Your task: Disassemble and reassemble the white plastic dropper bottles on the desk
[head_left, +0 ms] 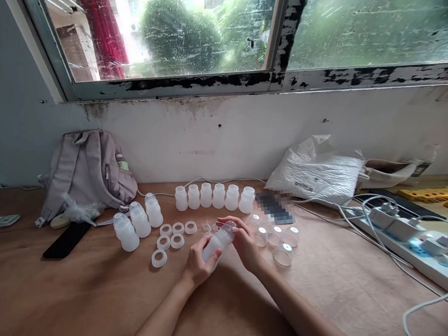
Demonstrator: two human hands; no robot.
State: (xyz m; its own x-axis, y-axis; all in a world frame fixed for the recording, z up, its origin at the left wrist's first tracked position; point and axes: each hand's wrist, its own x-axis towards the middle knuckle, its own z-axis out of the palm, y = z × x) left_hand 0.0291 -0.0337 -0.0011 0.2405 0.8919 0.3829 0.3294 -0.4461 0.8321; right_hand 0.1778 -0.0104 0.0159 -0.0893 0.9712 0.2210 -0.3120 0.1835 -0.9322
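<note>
My left hand [196, 264] is wrapped round the body of a milky plastic baby bottle [214, 248], which is tilted up to the right. At its top end, my right hand [247, 246] grips a clear cap [227, 231] with closed fingers. Whether the cap is fully seated cannot be told. Left of my hands lie several white screw rings [159, 258]. Small clear pieces [206, 227] behind my hands are partly hidden. To the right sit several clear domed caps [282, 257]. Three capped bottles [126, 234] stand at left, and several uncapped bottles [206, 196] form a row behind.
A pinkish-grey backpack [82, 168] leans on the wall, with a black flat case [65, 241] before it. A silvery plastic bag [315, 171] and a partly blurred phone [276, 208] lie at back right. A power strip [414, 243] with loose cables spans the right side.
</note>
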